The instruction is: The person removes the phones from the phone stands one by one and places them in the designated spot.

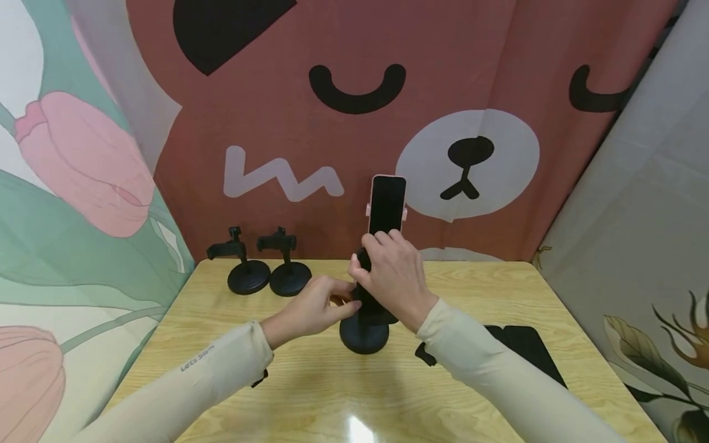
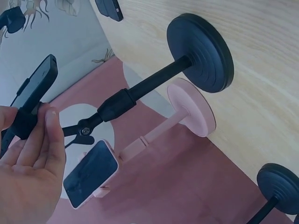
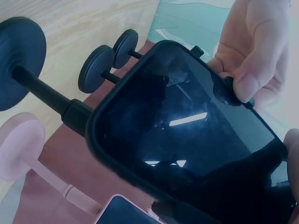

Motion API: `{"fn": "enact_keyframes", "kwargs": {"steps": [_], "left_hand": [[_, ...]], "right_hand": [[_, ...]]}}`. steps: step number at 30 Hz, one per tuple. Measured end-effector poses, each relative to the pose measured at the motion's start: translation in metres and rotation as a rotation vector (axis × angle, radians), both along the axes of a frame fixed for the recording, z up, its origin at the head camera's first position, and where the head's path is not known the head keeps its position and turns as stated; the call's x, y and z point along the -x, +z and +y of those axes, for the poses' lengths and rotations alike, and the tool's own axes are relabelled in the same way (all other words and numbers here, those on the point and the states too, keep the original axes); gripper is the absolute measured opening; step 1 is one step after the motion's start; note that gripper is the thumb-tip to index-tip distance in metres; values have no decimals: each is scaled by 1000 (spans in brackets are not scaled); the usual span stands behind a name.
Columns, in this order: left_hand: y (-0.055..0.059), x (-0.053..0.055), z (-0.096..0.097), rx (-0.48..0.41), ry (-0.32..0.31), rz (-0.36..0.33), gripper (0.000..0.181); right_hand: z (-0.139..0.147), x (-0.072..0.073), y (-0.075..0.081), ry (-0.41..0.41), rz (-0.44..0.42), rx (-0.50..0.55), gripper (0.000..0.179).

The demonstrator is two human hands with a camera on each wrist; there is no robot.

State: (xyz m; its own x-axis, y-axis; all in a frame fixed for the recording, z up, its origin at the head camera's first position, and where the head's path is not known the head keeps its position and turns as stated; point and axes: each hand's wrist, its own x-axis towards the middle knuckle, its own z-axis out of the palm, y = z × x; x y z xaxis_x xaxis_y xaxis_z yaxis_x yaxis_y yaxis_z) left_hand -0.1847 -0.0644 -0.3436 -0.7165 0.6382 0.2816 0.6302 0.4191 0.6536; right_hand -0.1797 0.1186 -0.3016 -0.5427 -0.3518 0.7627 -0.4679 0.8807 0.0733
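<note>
A black phone stand [image 1: 364, 337] stands in the middle of the table, its round base on the wood. A black phone [image 3: 187, 126] lies tilted in its holder, dark screen towards me. My right hand [image 1: 394, 271] grips the phone's upper part, fingers over the top edge. From the left side, my left hand [image 1: 318, 306] pinches the holder's clamp [image 2: 24, 122] between thumb and fingers at the phone's edge. Just behind is a pink phone stand [image 2: 192, 107] bearing a pink-cased phone [image 1: 388, 202]. My right hand hides part of the black phone in the head view.
Two more black phone stands, one [image 1: 249, 277] beside the other [image 1: 290, 279], stand at the back left with vacant holders. Dark flat phones [image 1: 528, 347] lie at the right, partly behind my right sleeve. A bear-print curtain [image 1: 354, 141] hangs along the table's back edge.
</note>
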Motion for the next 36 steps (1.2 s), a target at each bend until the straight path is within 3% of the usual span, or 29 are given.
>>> {"fn": "enact_keyframes", "kwargs": {"steps": [14,20,36], "left_hand": [[1,-1,0,-24,-23,-34,13],[1,-2,1,-47,-31,-56,23],[-3,-2,-1,-67,-44,-45,31]], "right_hand": [[8,4,-2,88,29,-27,21],[12,6,-3,113,45,-31,23],[19,11,-4,182,44,-24,23]]}}
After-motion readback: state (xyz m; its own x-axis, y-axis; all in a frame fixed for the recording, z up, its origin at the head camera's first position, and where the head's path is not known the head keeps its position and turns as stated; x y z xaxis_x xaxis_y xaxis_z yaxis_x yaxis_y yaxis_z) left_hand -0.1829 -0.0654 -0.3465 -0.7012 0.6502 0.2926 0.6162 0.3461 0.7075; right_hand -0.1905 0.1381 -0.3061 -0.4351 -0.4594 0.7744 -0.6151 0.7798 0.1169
